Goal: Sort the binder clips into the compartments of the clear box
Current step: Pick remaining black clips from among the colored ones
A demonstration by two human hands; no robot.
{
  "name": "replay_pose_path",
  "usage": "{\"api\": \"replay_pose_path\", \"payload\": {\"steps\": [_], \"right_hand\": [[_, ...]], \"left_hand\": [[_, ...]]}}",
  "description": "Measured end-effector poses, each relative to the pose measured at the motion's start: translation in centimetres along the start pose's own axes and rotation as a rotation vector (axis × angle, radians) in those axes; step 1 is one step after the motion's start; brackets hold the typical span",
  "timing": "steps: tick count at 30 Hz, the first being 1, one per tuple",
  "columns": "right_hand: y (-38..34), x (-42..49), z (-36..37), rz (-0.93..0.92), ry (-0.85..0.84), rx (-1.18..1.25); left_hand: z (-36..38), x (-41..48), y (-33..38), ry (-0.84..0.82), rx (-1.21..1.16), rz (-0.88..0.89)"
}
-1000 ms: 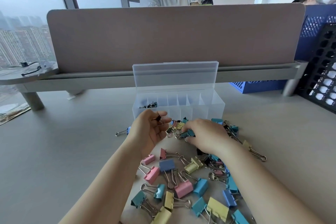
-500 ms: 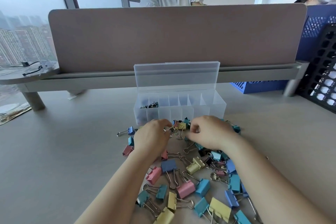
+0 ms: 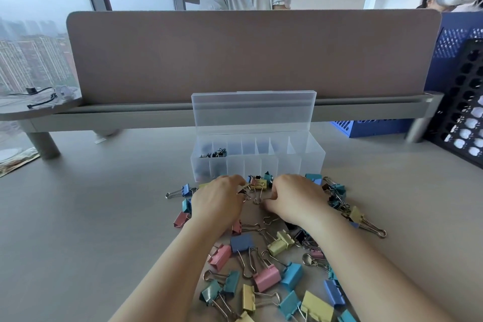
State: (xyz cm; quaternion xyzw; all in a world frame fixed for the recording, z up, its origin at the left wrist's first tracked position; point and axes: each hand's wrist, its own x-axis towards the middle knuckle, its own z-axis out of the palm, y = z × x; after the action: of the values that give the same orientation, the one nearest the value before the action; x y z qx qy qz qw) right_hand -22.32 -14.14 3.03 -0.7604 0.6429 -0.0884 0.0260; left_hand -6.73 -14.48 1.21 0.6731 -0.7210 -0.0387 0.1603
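The clear box [image 3: 312, 162] stands open on the desk, its lid [image 3: 252, 112] upright behind it. Small black clips [image 3: 214, 153] lie in its leftmost compartments. A pile of pink, blue, teal and yellow binder clips [image 3: 266, 269] spreads in front of the box. My left hand [image 3: 219, 204] is at the pile's far edge, fingers curled, pinching a small black binder clip [image 3: 241, 192]. My right hand [image 3: 295, 198] is beside it, fingers curled down into the clips near a yellow clip [image 3: 258, 185]; its fingertips are hidden.
A brown divider panel [image 3: 251, 55] on a grey rail closes off the desk's far side. Black and blue perforated crates [image 3: 462, 102] stand at the right. Stray clips lie left of the pile [image 3: 183, 191] and right of it [image 3: 366, 222]. People sit beyond the divider.
My left hand, raised near the box front a second ago, has dropped to the pile's far edge. My right hand has shifted slightly toward the box and curled tighter.
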Motion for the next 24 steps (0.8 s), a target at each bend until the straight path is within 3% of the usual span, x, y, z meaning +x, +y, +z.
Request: {"api": "replay_pose_path", "payload": {"steps": [10,14,17,22,24], "right_hand": [[-0.4,0.2,0.4,-0.004,0.033,0.070],[-0.2,0.3,0.0,-0.002,-0.019,0.186],[0.3,0.8,-0.5,0.083,-0.060,0.572],[1.2,1.7,-1.4,0.348,-0.319,1.679],[1.7,1.8,-1.5,0.385,-0.341,1.864]], "left_hand": [[0.1,0.1,0.6,0.018,-0.004,-0.067],[-0.3,-0.1,0.8,-0.019,-0.013,-0.015],[-1.0,0.1,0.2,-0.074,-0.042,0.039],[-1.1,0.2,-0.4,-0.119,-0.057,0.054],[-0.9,0.4,-0.5,-0.103,-0.073,0.054]]}}
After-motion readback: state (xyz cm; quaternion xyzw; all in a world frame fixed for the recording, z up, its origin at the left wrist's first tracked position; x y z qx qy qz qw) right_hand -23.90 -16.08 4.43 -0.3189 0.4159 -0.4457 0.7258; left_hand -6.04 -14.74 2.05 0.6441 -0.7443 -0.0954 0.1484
